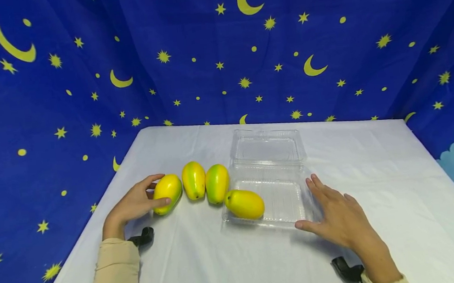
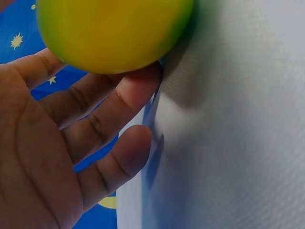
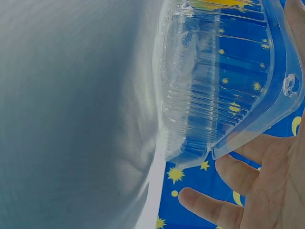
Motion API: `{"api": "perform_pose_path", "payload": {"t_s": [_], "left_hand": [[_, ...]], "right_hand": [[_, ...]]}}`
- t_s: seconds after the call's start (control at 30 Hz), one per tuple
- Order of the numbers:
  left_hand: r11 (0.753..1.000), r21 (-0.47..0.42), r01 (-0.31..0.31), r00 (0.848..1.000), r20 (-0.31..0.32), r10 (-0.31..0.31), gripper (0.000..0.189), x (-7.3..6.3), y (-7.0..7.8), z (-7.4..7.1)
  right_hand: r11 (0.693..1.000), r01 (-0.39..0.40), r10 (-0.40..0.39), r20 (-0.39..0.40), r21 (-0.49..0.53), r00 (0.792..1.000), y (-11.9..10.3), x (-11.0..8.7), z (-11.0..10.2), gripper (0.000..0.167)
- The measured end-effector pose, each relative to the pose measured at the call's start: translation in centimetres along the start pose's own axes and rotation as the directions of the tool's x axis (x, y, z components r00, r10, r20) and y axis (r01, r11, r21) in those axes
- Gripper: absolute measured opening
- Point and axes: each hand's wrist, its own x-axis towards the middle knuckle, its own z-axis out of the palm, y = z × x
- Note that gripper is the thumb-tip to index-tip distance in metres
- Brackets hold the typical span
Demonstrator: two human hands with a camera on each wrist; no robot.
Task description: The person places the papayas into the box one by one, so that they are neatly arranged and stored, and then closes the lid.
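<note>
Head view: left hand [image 1: 134,205] grips the leftmost mango [image 1: 168,193], long axis tilted up-right; right hand [image 1: 340,216], fingers straight, rests against the clear container [image 1: 287,199].

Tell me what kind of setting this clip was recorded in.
Probably a staged recording set, not a kitchen: a table under a white cloth, a blue backdrop printed with moons and stars hung behind it, and only mangoes and a clear clamshell container laid out.
</note>
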Motion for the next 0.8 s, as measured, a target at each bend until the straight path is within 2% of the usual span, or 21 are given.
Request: {"api": "perform_pose_path", "payload": {"t_s": [0.2,0.37,0.53,0.67,0.8], "left_hand": [[1.000,0.021,-0.003,1.000,-0.010,0.003,0.093,0.4,0.4,0.2],[1.000,0.026,0.004,0.999,-0.050,-0.003,0.092,0.5,0.9,0.1],[1.000,-0.016,0.010,0.994,-0.104,-0.012,0.093,0.1,0.8,0.1],[0.998,-0.062,-0.024,0.984,-0.178,0.013,0.092,-0.5,0.8,0.0],[0.994,-0.055,-0.091,0.969,-0.236,0.076,0.091,0.0,1.6,0.3]], "right_hand": [[1.000,-0.018,0.018,-0.006,0.005,1.000,0.3,-0.5,0.0,0.113],[1.000,-0.021,0.021,-0.025,0.013,0.999,0.5,-0.7,-0.1,0.113],[0.999,-0.027,0.028,-0.018,0.026,0.999,0.3,-0.5,0.0,0.113],[0.999,-0.015,0.015,-0.012,0.032,1.000,0.0,0.0,-0.2,0.113],[0.999,-0.031,0.031,0.003,0.025,1.000,0.3,-0.1,-0.3,0.115]]}}
